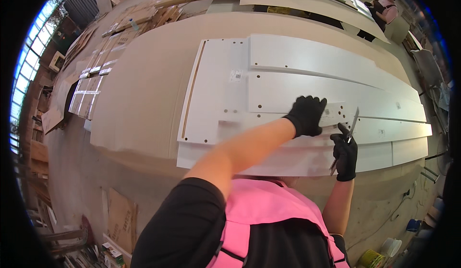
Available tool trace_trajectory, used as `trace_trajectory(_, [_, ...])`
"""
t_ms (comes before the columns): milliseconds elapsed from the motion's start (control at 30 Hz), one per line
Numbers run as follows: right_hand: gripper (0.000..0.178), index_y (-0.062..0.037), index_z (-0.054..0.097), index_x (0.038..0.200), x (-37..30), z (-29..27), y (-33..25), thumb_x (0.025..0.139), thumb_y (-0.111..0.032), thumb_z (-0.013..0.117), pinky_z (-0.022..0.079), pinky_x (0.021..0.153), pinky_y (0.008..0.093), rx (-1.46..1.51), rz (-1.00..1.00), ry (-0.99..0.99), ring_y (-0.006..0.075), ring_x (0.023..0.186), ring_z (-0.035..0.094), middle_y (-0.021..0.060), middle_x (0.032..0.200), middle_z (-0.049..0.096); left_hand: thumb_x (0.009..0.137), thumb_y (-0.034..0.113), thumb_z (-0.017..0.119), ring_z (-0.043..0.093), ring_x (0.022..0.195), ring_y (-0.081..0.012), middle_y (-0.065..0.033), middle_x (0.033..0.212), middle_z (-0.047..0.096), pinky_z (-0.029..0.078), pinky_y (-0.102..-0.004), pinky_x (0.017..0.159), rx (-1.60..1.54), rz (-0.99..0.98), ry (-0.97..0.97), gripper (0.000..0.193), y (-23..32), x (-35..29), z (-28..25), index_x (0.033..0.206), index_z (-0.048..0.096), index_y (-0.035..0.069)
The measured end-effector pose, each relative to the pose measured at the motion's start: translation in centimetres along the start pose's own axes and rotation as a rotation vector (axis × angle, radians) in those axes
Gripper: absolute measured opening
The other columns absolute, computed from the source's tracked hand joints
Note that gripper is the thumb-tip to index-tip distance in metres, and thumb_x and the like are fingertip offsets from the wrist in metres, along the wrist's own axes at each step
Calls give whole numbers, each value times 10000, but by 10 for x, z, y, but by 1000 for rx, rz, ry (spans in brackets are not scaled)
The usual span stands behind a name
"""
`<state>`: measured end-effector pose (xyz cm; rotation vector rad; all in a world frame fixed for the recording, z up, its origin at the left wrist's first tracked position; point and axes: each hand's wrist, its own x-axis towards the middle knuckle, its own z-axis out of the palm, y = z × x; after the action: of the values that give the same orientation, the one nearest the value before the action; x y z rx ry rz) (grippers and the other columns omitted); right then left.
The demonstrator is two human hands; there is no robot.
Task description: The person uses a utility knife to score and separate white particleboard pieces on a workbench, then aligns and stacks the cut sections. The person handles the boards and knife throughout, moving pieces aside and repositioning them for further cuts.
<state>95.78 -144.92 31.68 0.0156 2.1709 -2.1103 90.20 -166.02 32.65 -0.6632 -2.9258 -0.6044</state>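
Observation:
My left hand [306, 116], in a black glove, reaches across the white panels with its fingers bent. It grips the left end of a small whitish piece [330, 117], which carries dark dots or holes near its right end. Just right of and nearer than it, my right hand [345, 156], also gloved in black, is closed around a knife. The knife's long thin blade [355, 120] points up and away, and its other end shows below the fist. Under both hands lie several long white panels [297, 89] with drilled holes, overlapping on a wider white board [218, 85].
Brown cardboard [139, 85] lies beneath the boards. Taped cardboard packages [91, 93] are at the left. Beyond, another stack of panels [307, 1] stands near a person [384, 9] at the far right. A bucket [391, 246] and a cable [396, 210] are on the floor at right.

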Motion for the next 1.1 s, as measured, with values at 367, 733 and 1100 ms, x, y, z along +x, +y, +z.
trace_trajectory(367, [382, 35, 550, 1292, -21, 16, -10, 923, -62, 569, 277, 464, 192, 30, -4, -58, 19, 509, 363, -3, 785, 615, 609, 216, 704, 520, 1150, -339, -142, 1255, 559, 368, -451, 1011, -64, -160, -154, 785, -111, -307, -108, 1352, 488, 87])
trace_trajectory(733, [566, 29, 386, 1420, -16, 70, -29, 878, -18, 543, 376, 577, 202, 140, 76, -371, 53, 635, 435, 129, 1132, 586, 625, 215, 720, 496, 1114, -343, -144, 1205, 534, 348, -455, 1014, -28, -155, -2, 773, -111, -344, -98, 1349, 494, 65])
trace_trajectory(1100, [387, 69, 514, 1292, -36, 68, -24, 963, -132, 552, 520, 733, 308, 43, 157, -305, 147, 762, 611, 59, 859, 614, 707, 340, 762, 518, 1025, -332, -182, 1104, 545, 450, -433, 880, -77, -192, 355, 713, -93, -164, -55, 1318, 547, 43])
